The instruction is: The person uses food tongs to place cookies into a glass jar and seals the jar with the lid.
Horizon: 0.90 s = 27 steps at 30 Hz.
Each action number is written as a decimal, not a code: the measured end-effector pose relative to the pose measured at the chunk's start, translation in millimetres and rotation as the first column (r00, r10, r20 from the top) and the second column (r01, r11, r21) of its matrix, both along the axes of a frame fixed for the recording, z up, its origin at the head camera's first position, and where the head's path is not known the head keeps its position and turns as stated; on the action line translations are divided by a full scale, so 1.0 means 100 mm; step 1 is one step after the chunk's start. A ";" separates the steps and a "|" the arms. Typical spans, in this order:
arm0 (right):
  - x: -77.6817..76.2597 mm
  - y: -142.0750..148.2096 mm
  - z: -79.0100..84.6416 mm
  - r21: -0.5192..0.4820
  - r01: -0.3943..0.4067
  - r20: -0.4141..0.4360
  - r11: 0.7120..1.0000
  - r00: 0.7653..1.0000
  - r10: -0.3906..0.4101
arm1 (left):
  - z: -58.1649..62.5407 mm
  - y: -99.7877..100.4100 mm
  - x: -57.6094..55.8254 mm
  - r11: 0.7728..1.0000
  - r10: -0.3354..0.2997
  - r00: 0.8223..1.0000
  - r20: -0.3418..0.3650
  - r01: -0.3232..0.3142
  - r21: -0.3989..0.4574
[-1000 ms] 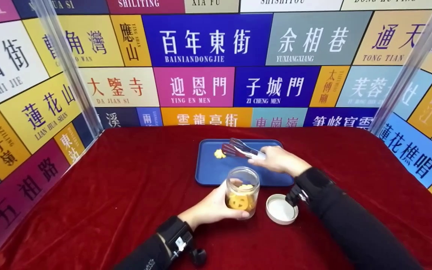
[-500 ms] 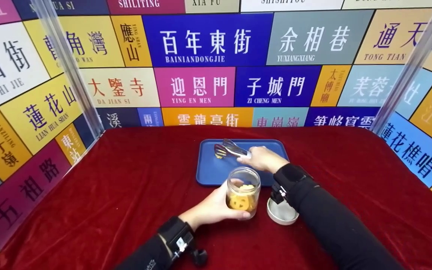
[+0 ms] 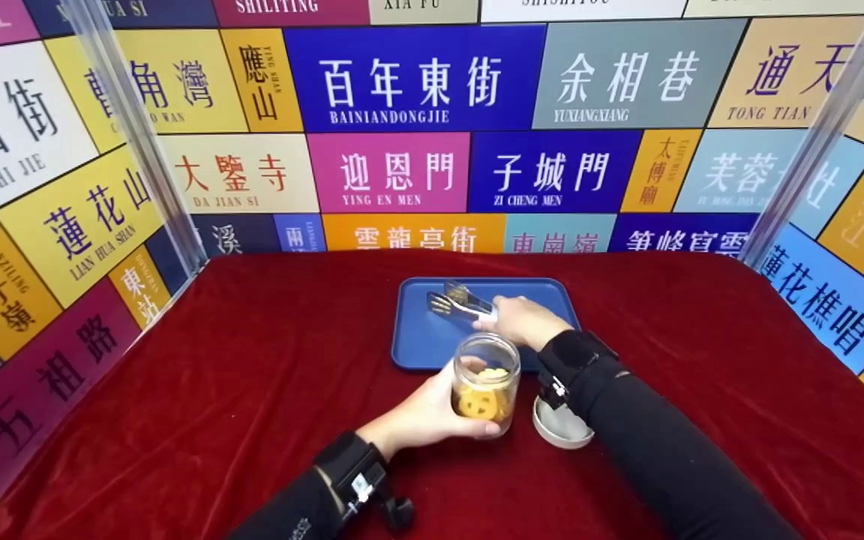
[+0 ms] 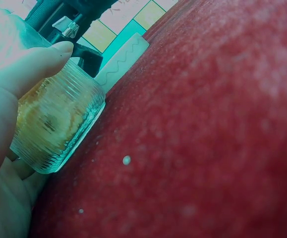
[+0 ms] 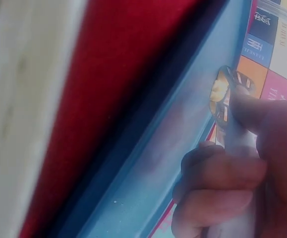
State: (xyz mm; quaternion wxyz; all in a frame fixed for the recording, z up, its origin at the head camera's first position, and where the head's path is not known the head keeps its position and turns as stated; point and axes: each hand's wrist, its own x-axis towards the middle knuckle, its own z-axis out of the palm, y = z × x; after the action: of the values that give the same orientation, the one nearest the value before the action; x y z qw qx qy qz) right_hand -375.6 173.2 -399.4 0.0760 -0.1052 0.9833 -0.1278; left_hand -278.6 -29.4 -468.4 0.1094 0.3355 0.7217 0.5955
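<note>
My left hand (image 3: 428, 409) grips an open glass jar (image 3: 503, 420) with several yellow smiley-face biscuits (image 3: 478, 403) inside. In the left wrist view the thumb (image 4: 46, 67) wraps the ribbed glass, its base close to the cloth. Over the blue tray (image 3: 413, 352), my right hand (image 3: 526, 321) holds slotted metal tongs (image 3: 469, 301) by their pale handles, fingers curled round them. Between the tong heads a yellow biscuit (image 5: 218, 91) shows in the right wrist view; from the head view the slotted head mostly covers it.
The jar's white lid (image 3: 563, 431) lies upside down right of the jar, partly under the right wrist. A red velvet cloth (image 3: 267, 360) covers the table. Walls of coloured street-name signs (image 3: 387, 172) stand behind and at both sides.
My right hand has moved left with the tongs, whose heads have come over the lone biscuit at the tray's left and closed around it. The left hand and jar have stayed put.
</note>
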 end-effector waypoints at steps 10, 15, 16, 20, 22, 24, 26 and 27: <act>0.05 0.04 0.07 0.050 -0.017 -0.042 0.999 0.999 0.020 | -0.01 0.00 -0.01 1.000 -0.006 1.000 0.004 0.006 0.010; 0.09 0.13 0.07 0.070 -0.019 -0.050 0.997 0.999 0.022 | -0.02 0.00 -0.01 1.000 -0.001 1.000 0.016 0.001 0.006; 0.10 0.15 0.07 0.071 -0.022 -0.051 0.997 0.998 0.026 | -0.02 0.00 -0.01 1.000 -0.002 1.000 0.017 0.002 0.007; 0.16 0.28 0.06 0.068 -0.019 -0.039 0.997 0.999 0.021 | -0.01 0.01 0.00 1.000 -0.002 1.000 0.016 0.002 -0.004; 0.20 0.35 0.07 0.071 -0.019 -0.033 0.997 0.999 0.021 | -0.01 0.01 0.00 1.000 0.000 1.000 0.019 0.001 -0.006; 0.24 0.42 0.08 0.077 -0.025 -0.032 0.997 0.999 0.027 | -0.01 0.00 0.00 1.000 -0.002 1.000 0.024 0.002 -0.006; 0.29 0.49 0.11 0.080 -0.029 -0.036 0.996 0.999 0.032 | -0.01 0.00 -0.01 1.000 -0.001 1.000 0.024 0.001 -0.007; 0.31 0.52 0.13 0.080 -0.030 -0.036 0.996 0.999 0.033 | -0.01 0.00 -0.01 1.000 0.000 1.000 0.022 0.000 -0.009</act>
State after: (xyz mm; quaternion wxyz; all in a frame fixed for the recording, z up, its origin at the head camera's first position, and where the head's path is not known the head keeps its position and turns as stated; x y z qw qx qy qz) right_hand -344.3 225.0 -386.7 0.0637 -0.1199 0.9871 -0.0853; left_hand -279.3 -29.4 -469.2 0.1187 0.3286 0.7230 0.5960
